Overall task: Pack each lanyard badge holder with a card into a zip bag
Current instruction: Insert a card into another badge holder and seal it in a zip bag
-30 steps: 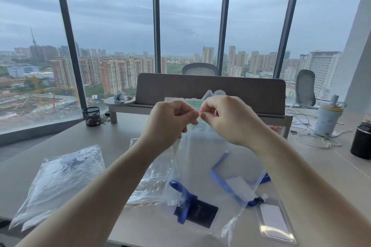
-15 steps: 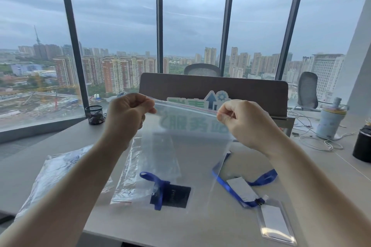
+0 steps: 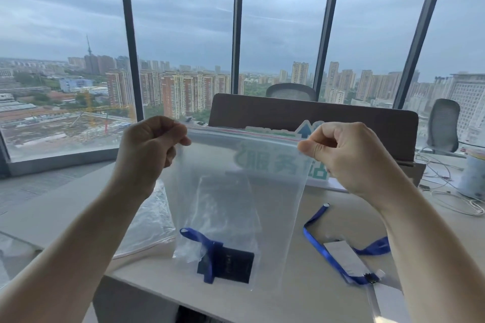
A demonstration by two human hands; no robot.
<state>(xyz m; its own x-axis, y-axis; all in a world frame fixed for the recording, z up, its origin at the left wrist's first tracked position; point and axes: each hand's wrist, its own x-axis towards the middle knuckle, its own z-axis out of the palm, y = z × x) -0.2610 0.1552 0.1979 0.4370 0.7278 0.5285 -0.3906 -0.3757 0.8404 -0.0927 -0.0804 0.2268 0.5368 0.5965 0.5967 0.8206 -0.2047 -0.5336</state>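
I hold a clear zip bag (image 3: 236,191) up above the desk, hanging straight down. My left hand (image 3: 149,149) pinches its top left corner and my right hand (image 3: 343,155) pinches its top right corner, stretching the zip strip taut. At the bag's bottom lies a black card in a badge holder (image 3: 231,267) with a blue lanyard (image 3: 207,252). On the desk to the right lies a second blue lanyard (image 3: 322,252) with a white card (image 3: 343,257) on it and a clear badge holder (image 3: 385,299) at the end.
Empty zip bags (image 3: 149,223) lie on the grey desk (image 3: 65,207) at the left. A brown divider panel (image 3: 315,115) with a green sign (image 3: 317,168) stands behind. White cables (image 3: 451,196) and a cup (image 3: 472,176) sit at the right. The desk's front edge is close below the bag.
My hands slid apart along the zip strip, from touching at the middle to the bag's two top corners. The bag now hangs flat and higher.
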